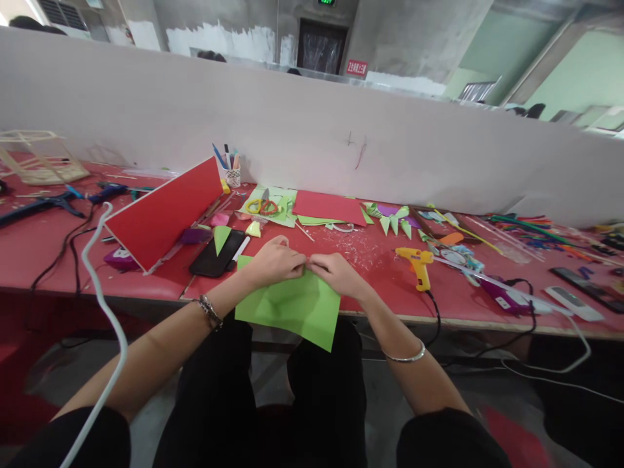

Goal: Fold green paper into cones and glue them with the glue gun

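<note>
A sheet of light green paper hangs over the table's front edge, above the lap. My left hand pinches its upper edge, fingers bent together. Close beside it, my right hand grips the same edge, the fingertips of both hands nearly touching. The part of the paper under the fingers is hidden. Left of my left hand, a green paper piece lies on a black phone.
On the red table are a yellow glue gun at right, scissors on green paper, red paper, a pen cup and a leaning red board. A white cable crosses the left side.
</note>
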Tool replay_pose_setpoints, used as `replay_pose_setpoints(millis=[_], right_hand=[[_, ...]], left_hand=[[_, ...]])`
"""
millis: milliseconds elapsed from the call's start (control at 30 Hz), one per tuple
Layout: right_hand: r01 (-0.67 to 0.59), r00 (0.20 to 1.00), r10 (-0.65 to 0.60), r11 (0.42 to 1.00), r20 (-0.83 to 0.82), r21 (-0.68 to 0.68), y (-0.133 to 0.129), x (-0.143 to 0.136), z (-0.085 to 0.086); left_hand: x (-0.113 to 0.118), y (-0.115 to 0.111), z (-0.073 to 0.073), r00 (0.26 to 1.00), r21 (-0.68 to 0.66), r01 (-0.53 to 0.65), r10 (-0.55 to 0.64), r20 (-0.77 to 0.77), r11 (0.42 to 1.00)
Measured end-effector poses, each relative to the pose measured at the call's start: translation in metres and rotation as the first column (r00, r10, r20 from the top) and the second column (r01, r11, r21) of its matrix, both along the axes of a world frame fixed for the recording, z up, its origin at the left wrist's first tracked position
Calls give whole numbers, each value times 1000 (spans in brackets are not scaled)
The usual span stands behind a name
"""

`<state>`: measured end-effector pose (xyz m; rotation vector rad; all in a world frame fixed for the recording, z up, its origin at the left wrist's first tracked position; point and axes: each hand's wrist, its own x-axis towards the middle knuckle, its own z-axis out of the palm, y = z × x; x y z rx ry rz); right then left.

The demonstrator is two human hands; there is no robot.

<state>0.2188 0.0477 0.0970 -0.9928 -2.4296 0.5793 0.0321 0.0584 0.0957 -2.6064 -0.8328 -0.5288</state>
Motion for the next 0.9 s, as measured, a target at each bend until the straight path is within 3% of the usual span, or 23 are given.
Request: replay_pose_setpoints(millis=[267, 400, 467, 533, 667, 800, 900], right_hand=[[16, 999, -19, 997, -50, -69, 0, 32, 1], [56, 997, -59, 995, -44, -78, -2, 45, 2], [82, 995, -85, 994, -44, -67, -4, 48, 1], [80, 996, -82, 995, -33, -58, -6, 47, 0], [33, 999, -32, 999, 24, -40, -4, 41, 0], [53, 983, -75, 989, 166, 137, 1, 35, -1], [94, 954, -177, 942, 241, 321, 0, 26, -3]], left_hand=[[-45, 11, 0, 998, 61, -12, 16, -63, 998], [-75, 20, -2, 976, -8, -200, 198, -88, 980], [-82, 23, 0, 950, -55, -313, 313, -5, 948], [-79, 21, 3, 935, -139, -335, 347, 74, 932], [-54, 9, 6, 984, -301, -174, 173, -30, 937], [-35, 3, -1, 983, -253, -129, 91, -159, 959], [-28, 3, -7, 982, -168, -64, 32, -187, 984]])
